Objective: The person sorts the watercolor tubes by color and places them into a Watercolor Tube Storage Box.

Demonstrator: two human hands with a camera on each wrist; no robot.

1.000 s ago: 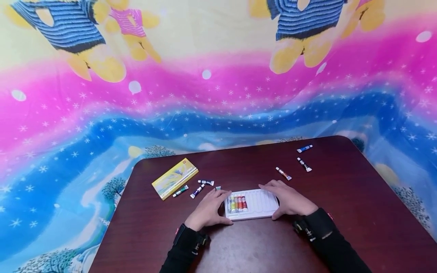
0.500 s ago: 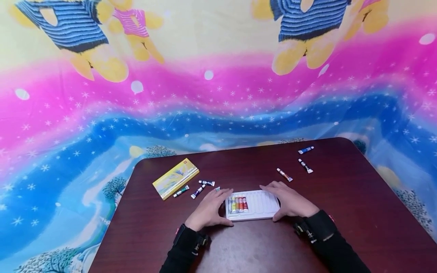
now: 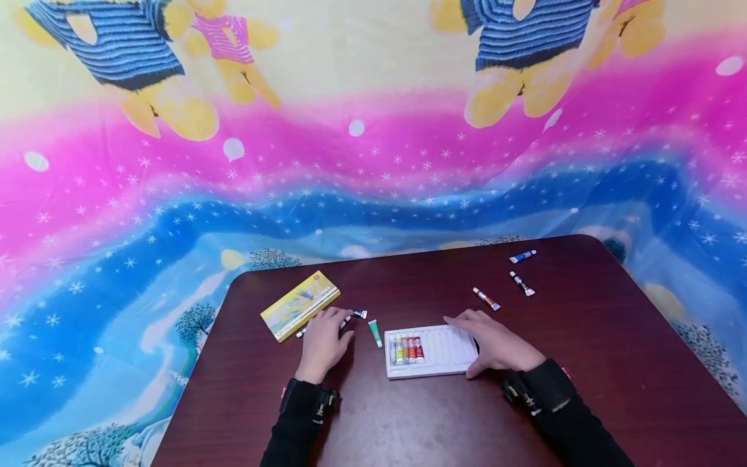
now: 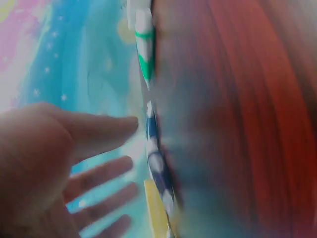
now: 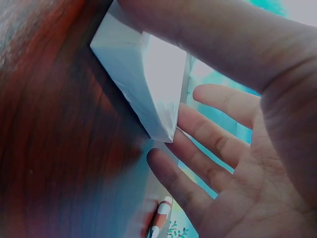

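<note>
A white plastic tray [image 3: 432, 372] with several paint tubes [image 3: 408, 349] in the slots at its left end lies on the table. My right hand [image 3: 503, 345] holds the tray's right end, thumb at the near edge and fingers at the far edge; in the right wrist view its fingers [image 5: 213, 134] spread beside the tray's white corner [image 5: 124, 69]. My left hand [image 3: 323, 344] is over loose tubes beside the yellow box, fingers extended, partly hiding them. A green tube [image 3: 375, 334] lies between that hand and the tray. Dark blue tubes [image 4: 161, 168] show blurred past the left fingertips.
The yellow box [image 3: 300, 305] lies at the back left of the dark wooden table [image 3: 432, 428]. At the back right lie an orange-brown tube [image 3: 486, 299], a black tube [image 3: 522, 284] and a blue tube [image 3: 522, 257]. A patterned cloth [image 3: 356, 168] hangs behind.
My left hand has let go of the tray's left end and moved left to the loose tubes, uncovering the green tube. The right hand and tray stay in place.
</note>
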